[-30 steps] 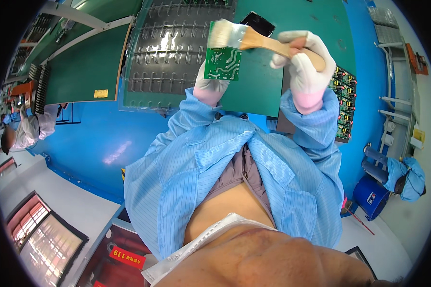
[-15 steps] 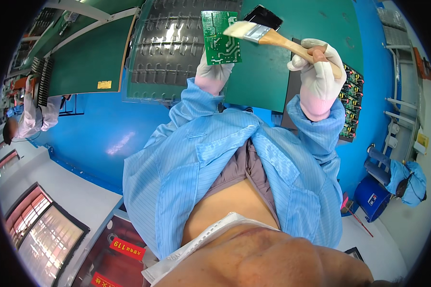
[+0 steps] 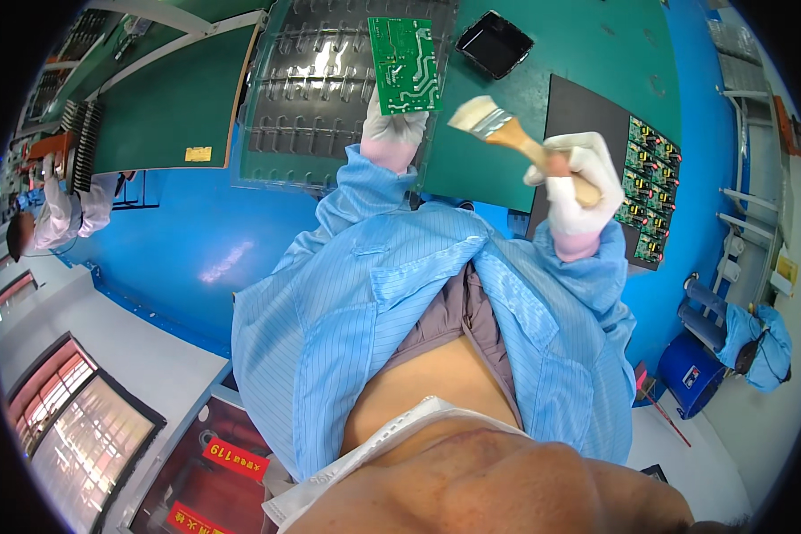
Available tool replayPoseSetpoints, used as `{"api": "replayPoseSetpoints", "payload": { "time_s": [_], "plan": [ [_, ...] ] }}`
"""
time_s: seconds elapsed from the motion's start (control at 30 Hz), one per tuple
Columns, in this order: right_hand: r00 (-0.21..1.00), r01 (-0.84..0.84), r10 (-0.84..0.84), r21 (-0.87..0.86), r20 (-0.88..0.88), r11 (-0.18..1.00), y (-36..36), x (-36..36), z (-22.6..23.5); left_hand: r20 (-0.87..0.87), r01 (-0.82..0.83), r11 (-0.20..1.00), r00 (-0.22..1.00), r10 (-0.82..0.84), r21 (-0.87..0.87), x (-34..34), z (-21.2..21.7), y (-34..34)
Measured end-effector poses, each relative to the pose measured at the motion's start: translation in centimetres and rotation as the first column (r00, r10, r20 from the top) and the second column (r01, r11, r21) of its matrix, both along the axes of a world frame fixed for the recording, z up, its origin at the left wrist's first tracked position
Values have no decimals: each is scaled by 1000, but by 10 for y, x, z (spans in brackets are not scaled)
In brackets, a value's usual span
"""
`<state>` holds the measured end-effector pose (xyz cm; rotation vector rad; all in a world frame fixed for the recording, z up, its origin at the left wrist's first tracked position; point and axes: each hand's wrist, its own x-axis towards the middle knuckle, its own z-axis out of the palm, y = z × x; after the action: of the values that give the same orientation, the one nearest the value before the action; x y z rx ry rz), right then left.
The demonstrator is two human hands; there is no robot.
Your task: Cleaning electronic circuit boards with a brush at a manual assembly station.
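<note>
— What's the left hand [image 3: 393,135] doing?
— Pinching the green circuit board [image 3: 406,64] by its lower edge, solder side exposed above the clear tray [image 3: 329,98].
— And the right hand [image 3: 577,189]?
— Fisted round the brush [image 3: 505,133], bristles aimed boardward, likely for dusting.

Left hand [image 3: 393,133], white-gloved, grips lower edge of green circuit board [image 3: 406,64], board upright over clear moulded tray [image 3: 329,93]. Right hand [image 3: 578,189], gloved, closed around wooden handle of paintbrush [image 3: 507,133]; bristles just right of the board, not touching it. Small black tray [image 3: 494,43] further right of the board. Populated boards [image 3: 645,187] on dark mat [image 3: 583,111], well right.
</note>
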<state>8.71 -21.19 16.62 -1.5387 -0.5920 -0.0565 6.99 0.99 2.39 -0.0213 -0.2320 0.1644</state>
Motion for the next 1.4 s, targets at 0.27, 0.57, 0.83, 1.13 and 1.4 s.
{"api": "replayPoseSetpoints", "payload": {
  "time_s": [0.27, 0.57, 0.83, 1.13, 1.4],
  "plan": [
    [995, -75, 54, 271, 86, 960, 35, 36, 31, -91, 66, 997, 993, -68, -28, -13, 11, -13],
    [975, -220, 216, 77, 48, 973, 32, 51, 31, -238, -54, 971, 965, 110, 232, -20, 7, -11],
    [972, -228, 204, 253, 116, 940, 65, 46, 45, -100, 66, 998, 993, -66, -1, -17, 25, -10],
    [989, -78, 103, 228, -102, 971, 41, 29, 31, -80, -138, 983, 986, 148, 120, -15, 17, 3],
    [994, -94, 92, 23, 64, 995, 75, -20, 7, -103, -177, 981, 977, 185, 86, -16, -3, 19]
  ]
}}
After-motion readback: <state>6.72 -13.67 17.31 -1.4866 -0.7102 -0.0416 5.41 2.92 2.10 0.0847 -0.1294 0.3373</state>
